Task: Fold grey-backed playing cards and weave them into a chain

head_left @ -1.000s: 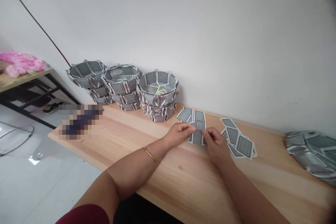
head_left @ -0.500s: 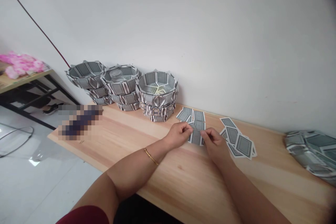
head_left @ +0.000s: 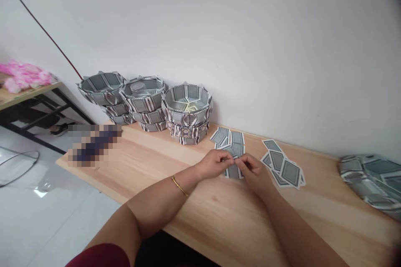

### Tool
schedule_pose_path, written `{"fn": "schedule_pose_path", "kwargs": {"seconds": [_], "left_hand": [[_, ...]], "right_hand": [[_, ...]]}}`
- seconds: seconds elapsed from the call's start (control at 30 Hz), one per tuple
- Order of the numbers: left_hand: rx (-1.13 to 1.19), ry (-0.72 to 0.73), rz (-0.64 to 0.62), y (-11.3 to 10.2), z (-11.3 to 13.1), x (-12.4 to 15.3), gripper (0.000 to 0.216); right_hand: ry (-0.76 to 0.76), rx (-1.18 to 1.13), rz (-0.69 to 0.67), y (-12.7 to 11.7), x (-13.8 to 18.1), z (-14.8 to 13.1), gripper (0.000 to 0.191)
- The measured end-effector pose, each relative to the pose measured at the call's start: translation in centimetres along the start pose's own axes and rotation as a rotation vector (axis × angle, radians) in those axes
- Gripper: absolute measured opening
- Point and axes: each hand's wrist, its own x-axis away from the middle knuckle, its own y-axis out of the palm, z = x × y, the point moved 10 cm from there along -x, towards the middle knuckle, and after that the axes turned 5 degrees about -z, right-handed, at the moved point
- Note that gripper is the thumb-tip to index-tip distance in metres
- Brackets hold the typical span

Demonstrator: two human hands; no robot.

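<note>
My left hand [head_left: 216,163] and my right hand [head_left: 253,171] meet over the wooden table, fingertips almost touching. Both are closed in a pinch at the upper edge of a grey-backed playing card [head_left: 233,172] with a white border. Fingers cover much of that edge, so whether it is folded cannot be seen. Just behind the hands lie several loose playing cards [head_left: 237,138], overlapping. To the right of my right hand is another loose spread of playing cards [head_left: 290,173], backs up.
Stacked bowls made of folded cards [head_left: 188,117] stand along the wall, with more stacks [head_left: 147,104] to their left. A similar card piece [head_left: 369,183] sits at the table's right end. A pixelated dark object [head_left: 97,145] lies at the left. Pink flowers [head_left: 25,76] rest on another table.
My hands have come closer together along the card's top edge, the left moving right and slightly down. The loose cards and bowls stay put.
</note>
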Motion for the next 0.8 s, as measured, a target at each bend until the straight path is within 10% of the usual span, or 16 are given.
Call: {"fn": "schedule_pose_path", "kwargs": {"seconds": [0.47, 0.8], "left_hand": [[0.123, -0.110, 0.284, -2.7, -1.9, 0.3, 0.032], [0.195, -0.099, 0.212, -1.8, -2.1, 0.1, 0.040]], "right_hand": [[0.007, -0.067, 0.121, -0.9, 0.2, -0.3, 0.031], [0.044, -0.024, 0.016, 0.3, 0.1, 0.2, 0.017]]}}
